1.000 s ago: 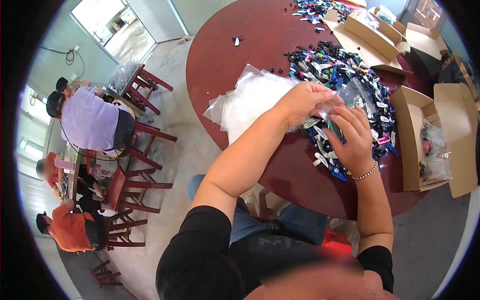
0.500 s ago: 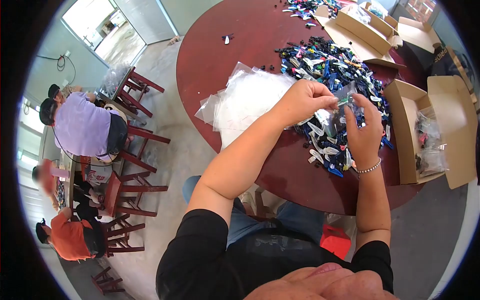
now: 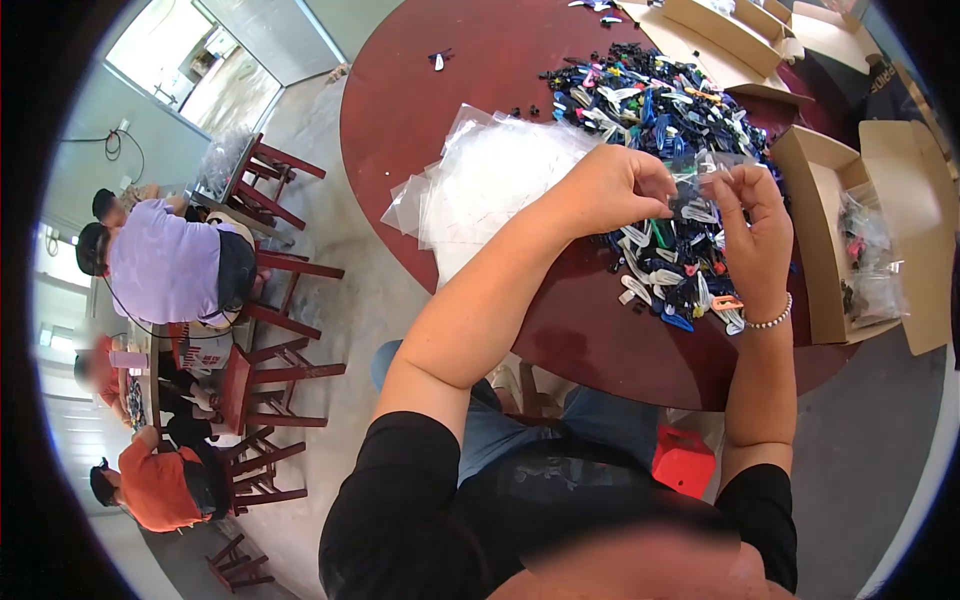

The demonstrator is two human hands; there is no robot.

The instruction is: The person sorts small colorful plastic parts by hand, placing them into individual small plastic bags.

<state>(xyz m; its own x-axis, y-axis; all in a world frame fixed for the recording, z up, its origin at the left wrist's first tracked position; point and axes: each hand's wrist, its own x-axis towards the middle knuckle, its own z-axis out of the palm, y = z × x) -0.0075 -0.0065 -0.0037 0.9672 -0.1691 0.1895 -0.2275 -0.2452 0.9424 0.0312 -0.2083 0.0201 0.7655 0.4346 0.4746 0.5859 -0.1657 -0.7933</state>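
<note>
My left hand (image 3: pixel 630 187) and my right hand (image 3: pixel 755 225) are close together over a pile of hair clips (image 3: pixel 660 115) on the dark red table (image 3: pixel 420 120). Between them is a small clear plastic bag (image 3: pixel 705 163), its near edge pinched in the fingers of both hands. Whatever is inside the bag is too small to make out. A beaded bracelet circles my right wrist. Beside my left forearm lies a fanned stack of clear plastic bags (image 3: pixel 500 180).
Right of the pile, an open cardboard box (image 3: pixel 825 245) holds filled bags. More open boxes (image 3: pixel 715 45) stand at the far right edge. A lone clip (image 3: pixel 438 62) lies at the far left. A red box (image 3: pixel 683 460) is below the table. Several people sit at the left.
My right hand has moved a little to the right, and the bag is now stretched sideways between both hands. The whole view has shifted slightly.
</note>
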